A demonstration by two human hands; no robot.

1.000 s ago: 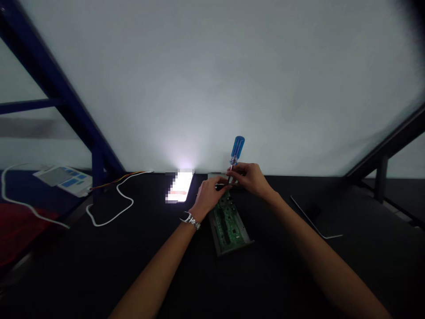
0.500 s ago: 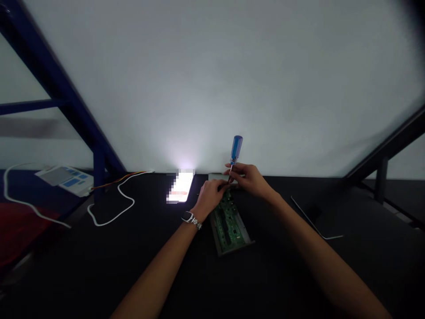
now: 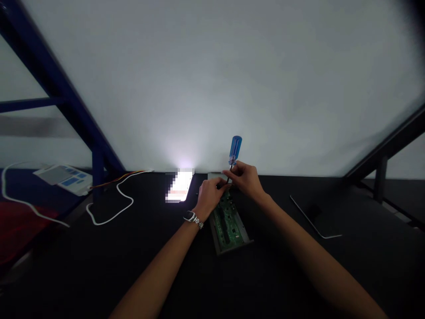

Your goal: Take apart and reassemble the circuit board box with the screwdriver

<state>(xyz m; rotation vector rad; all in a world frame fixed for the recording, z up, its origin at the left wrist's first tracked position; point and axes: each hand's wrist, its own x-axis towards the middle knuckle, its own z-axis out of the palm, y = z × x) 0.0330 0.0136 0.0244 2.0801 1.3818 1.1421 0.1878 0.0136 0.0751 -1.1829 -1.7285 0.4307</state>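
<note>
A screwdriver (image 3: pixel 235 148) with a clear blue handle stands nearly upright, tip down, over the far end of a green circuit board (image 3: pixel 230 226). The board lies in a shallow metal tray (image 3: pixel 216 244). My right hand (image 3: pixel 247 179) pinches the screwdriver's shaft just below the handle. Lower down, the fingers of my left hand (image 3: pixel 210 192) are closed around the tip area, at the board's far end. The screwdriver's tip and whatever it touches are hidden by the fingers. A watch (image 3: pixel 190 216) sits on my left wrist.
A glowing phone screen (image 3: pixel 180 186) stands left of the board. A white cable (image 3: pixel 128 206) curls further left, near a white-and-blue card (image 3: pixel 68 178). On the right lies a thin bent rod (image 3: pixel 307 219). Blue frame bars (image 3: pixel 78 117) and a wall (image 3: pixel 212 79) bound the black table (image 3: pixel 149 252).
My right hand has shifted its fingers slightly on the shaft, and the screwdriver handle has turned a little. My left hand stays at the tip. The board has not visibly moved.
</note>
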